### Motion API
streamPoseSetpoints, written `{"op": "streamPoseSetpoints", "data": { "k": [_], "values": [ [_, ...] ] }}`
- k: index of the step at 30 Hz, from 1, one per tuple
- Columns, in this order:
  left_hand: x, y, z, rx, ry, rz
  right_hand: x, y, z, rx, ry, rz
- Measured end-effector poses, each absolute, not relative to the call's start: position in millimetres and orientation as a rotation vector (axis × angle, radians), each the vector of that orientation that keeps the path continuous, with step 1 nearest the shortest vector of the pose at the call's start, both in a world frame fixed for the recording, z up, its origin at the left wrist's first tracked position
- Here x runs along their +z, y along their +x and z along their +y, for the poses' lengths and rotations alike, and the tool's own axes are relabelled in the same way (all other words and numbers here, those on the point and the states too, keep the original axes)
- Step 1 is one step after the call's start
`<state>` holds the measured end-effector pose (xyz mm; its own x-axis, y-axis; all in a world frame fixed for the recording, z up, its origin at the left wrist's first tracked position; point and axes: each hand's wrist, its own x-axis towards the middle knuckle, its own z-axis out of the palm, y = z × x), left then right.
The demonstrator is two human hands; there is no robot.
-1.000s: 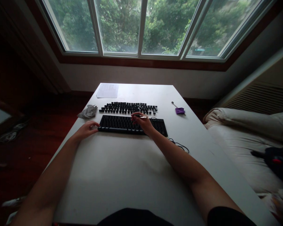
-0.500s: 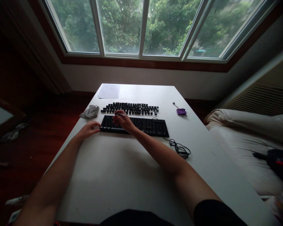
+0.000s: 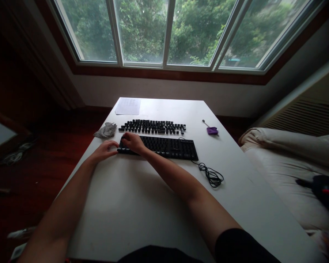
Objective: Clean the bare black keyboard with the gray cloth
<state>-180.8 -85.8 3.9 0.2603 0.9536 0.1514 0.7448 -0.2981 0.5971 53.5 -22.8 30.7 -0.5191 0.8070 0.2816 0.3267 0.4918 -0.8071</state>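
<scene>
A black keyboard (image 3: 170, 148) lies on the white table, its dark key field low and its bottom row catching the light. At its left end, my left hand (image 3: 105, 150) has thumb and fingers curled against the edge. My right hand (image 3: 133, 141) is over the keyboard's upper left part, palm down, fingers closed. The thin metal tool in those fingers is mostly hidden by the hand now. Just behind the keyboard, many loose black keycaps (image 3: 153, 126) stand in rows. The keyboard's black cable (image 3: 212, 177) is coiled at its right.
A crumpled grey cloth (image 3: 106, 130) lies by the table's left edge. A printed paper sheet (image 3: 128, 106) is at the back left. On the right are a purple cloth-like item (image 3: 212, 130) and a small thin-handled brush (image 3: 205, 123). A pale sofa (image 3: 279, 175) flanks the table.
My right hand has moved left and down onto the keyboard's upper left part. The metal tool, visible before, is now largely covered. My left hand stays at the left edge.
</scene>
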Motion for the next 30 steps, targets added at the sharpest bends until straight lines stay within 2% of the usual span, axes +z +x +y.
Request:
{"op": "streamPoseSetpoints", "data": {
  "k": [8,15,30],
  "values": [
    [2.3,-184.5,-83.2,0.711,2.178,1.525,39.0,36.0,-15.7,0.820,-0.949,-2.297],
    [-10.2,-192.2,-77.0,0.709,2.159,1.571,47.7,38.2,-40.8,0.580,-0.900,-2.496],
    [-17.7,-191.2,-74.5,0.729,2.209,1.557,42.4,35.6,-51.1,0.533,-0.981,-2.458]
  ]
}}
